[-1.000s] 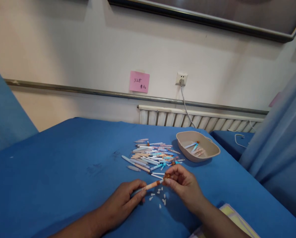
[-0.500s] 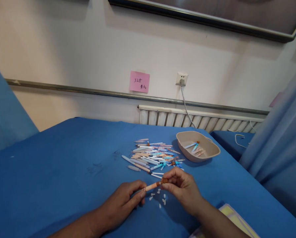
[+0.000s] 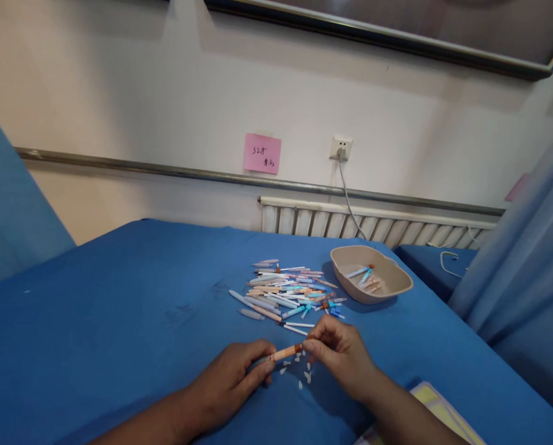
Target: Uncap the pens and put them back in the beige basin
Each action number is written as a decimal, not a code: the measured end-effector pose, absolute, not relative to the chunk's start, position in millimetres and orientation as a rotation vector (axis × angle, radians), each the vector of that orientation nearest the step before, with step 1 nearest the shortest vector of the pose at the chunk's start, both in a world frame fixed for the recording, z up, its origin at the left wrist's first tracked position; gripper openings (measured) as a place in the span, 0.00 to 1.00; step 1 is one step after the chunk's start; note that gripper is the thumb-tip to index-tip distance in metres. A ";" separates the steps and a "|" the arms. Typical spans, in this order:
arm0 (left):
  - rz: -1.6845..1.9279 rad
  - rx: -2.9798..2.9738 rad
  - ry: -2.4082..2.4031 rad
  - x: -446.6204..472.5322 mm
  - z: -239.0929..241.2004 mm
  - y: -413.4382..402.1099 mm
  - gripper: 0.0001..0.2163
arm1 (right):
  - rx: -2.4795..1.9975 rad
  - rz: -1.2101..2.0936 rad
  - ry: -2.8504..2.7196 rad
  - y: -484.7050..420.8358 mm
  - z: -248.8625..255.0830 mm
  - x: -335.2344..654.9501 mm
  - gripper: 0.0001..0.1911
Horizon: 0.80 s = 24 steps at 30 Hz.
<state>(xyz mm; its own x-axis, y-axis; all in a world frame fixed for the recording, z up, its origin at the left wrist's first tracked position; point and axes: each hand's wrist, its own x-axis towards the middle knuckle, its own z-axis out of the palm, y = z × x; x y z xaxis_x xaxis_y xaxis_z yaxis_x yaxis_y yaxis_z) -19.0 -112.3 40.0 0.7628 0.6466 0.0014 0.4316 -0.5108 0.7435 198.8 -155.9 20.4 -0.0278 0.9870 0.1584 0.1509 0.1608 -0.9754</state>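
Observation:
An orange pen (image 3: 285,353) with a brown end is held between my two hands, low over the blue cloth. My left hand (image 3: 234,374) is closed round its left part. The fingers of my right hand (image 3: 338,352) pinch the brown end and mostly hide it. Several small white tips (image 3: 308,376) lie scattered on the cloth just below the pen. Beyond my hands spreads a heap of pen parts (image 3: 285,293) in grey, orange, white and blue.
A beige basin (image 3: 373,295) with a few assembled pens and small parts stands right of the heap. A yellow packet (image 3: 436,405) lies by my right forearm. The blue-covered table (image 3: 118,309) reaches back to a radiator (image 3: 313,220) and wall. A blue curtain (image 3: 521,247) hangs at right.
My right fingers have closed further over the brown end of the pen, so less of it shows. My left hand keeps its grip, almost unmoved.

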 end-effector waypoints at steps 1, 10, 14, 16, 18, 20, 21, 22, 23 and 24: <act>0.353 2.180 0.803 -18.3 40.9 -112.4 0.15 | -1.187 1.029 -1.410 -156.0 20.2 199.4 0.15; 0.360 2.068 0.823 -17.7 38.3 -108.1 0.17 | -1.097 0.898 -1.425 -157.9 20.5 203.5 0.13; 0.348 2.041 0.820 -18.9 34.4 -106.8 0.17 | -1.123 0.796 -1.501 -155.6 18.5 204.8 0.07; 0.349 2.047 0.815 -19.0 33.9 -107.5 0.17 | -1.158 0.818 -1.498 -154.8 18.2 204.9 0.07; 0.357 2.056 0.808 -18.9 34.5 -108.6 0.17 | -1.201 0.829 -1.503 -154.3 18.4 205.0 0.08; 0.357 2.061 0.799 -18.6 35.8 -109.7 0.17 | -1.241 0.813 -1.525 -153.9 18.9 205.1 0.10; 0.355 2.061 0.796 -18.5 36.6 -110.2 0.17 | -1.258 0.794 -1.541 -153.9 19.1 205.1 0.11; 0.352 2.063 0.795 -18.3 37.2 -110.6 0.18 | -1.271 0.765 -1.555 -154.0 19.4 205.1 0.12; 0.351 2.066 0.796 -18.2 37.6 -110.9 0.18 | -1.281 0.727 -1.571 -154.2 19.6 205.0 0.13; 0.350 2.071 0.798 -18.0 37.9 -111.2 0.18 | -1.288 0.688 -1.589 -154.5 19.6 204.8 0.14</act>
<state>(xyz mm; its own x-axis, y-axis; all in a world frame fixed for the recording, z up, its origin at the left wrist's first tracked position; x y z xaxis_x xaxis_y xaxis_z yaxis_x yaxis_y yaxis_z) -18.0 -111.2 37.9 0.7553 0.6539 -0.0433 0.4107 -0.4209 0.8088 204.8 -154.5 19.6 -0.0002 0.9484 0.3171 0.4178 0.2882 -0.8616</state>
